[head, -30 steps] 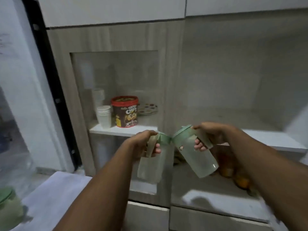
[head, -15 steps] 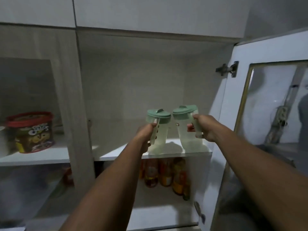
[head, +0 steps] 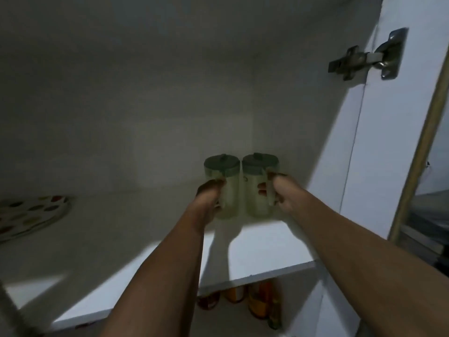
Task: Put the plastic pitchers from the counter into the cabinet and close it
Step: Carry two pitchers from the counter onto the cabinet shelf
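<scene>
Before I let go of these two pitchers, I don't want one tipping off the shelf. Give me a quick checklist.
1. Left pitcher upright: ok.
2. Right pitcher upright: ok.
3. Both bases fully down on the shelf: cannot tell.
4. Set well back from the shelf's front edge: ok.
5. Left hand and right hand gripping handles: ok.
6. Cabinet door open, clear of arms: ok.

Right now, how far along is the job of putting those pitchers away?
Mostly there. Both pale green plastic pitchers with darker green lids, left and right, stand side by side deep on the white cabinet shelf. The left hand and right hand each grip a handle. Left to do: let go, pull back, and shut the open white cabinet door.
</scene>
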